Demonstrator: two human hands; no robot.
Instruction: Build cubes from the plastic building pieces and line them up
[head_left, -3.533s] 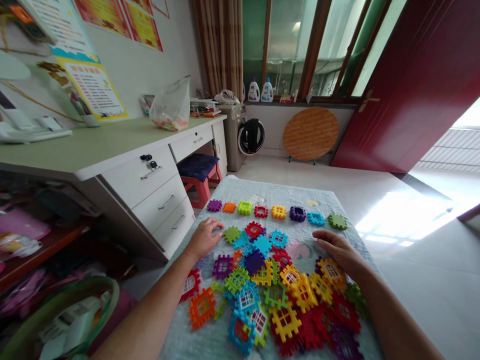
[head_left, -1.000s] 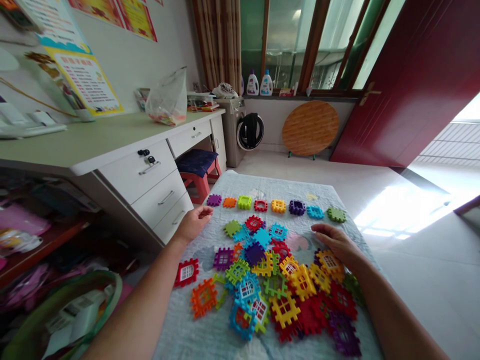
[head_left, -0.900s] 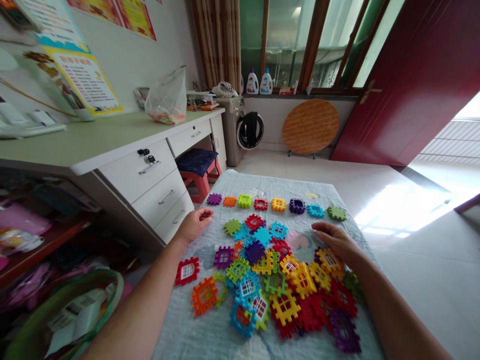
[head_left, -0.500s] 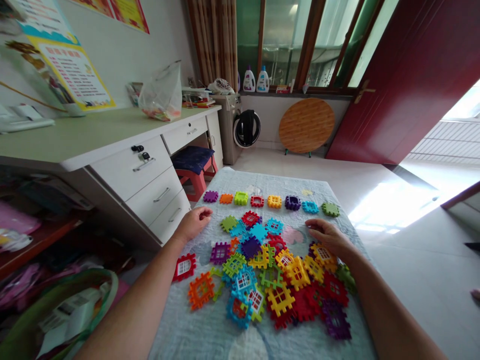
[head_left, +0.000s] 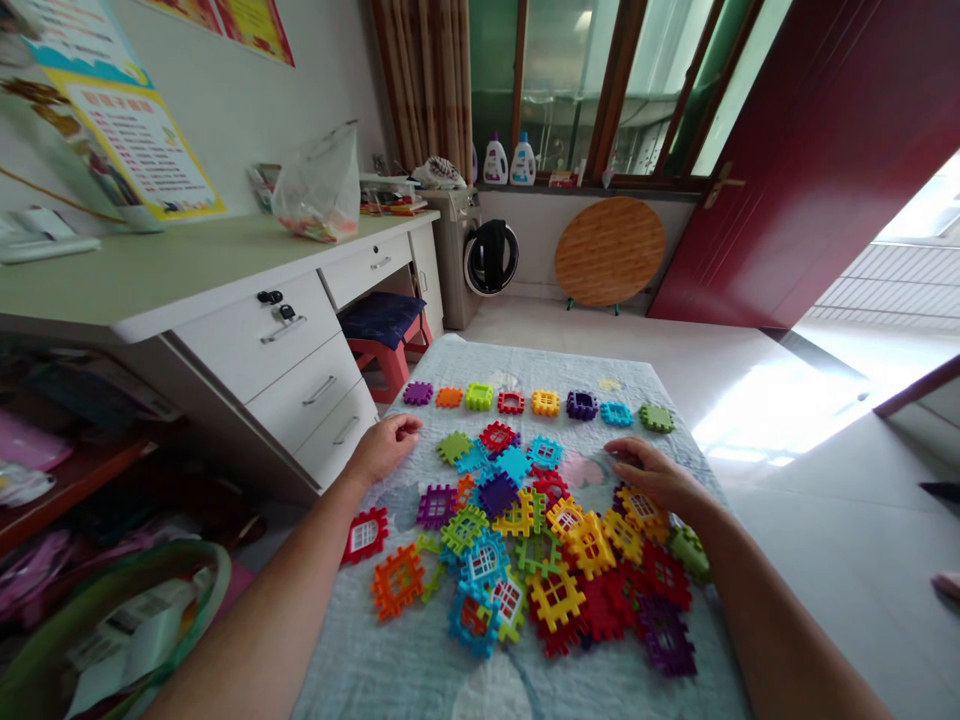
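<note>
Left hand (head_left: 386, 447): fingers loosely curled, nothing visible in it. Palm side hidden, so I can't tell if the fingers press together. Right hand (head_left: 652, 470): fingers loosely spread, thumb apart, nothing held. It's right by a yellow window panel (head_left: 643, 508); can't confirm contact.

Toothed plastic panels lie in a loose, overlapping pile on the cloth-covered tabletop (head_left: 397, 660), between my forearms. Eight pieces sit in a spaced row beyond, purple panel (head_left: 418, 393) at the left end.

Risks as I see them:
- Red window panel (head_left: 365, 535) is tight against my left forearm near the side edge; an elbow swing could shove it off.
- Green panel (head_left: 690, 553) by my right forearm, same problem.
- Teeth could snag, so lifting one panel may drag neighbours.
- Wrinkled cloth could slip under a hard push and skew the row.
</note>
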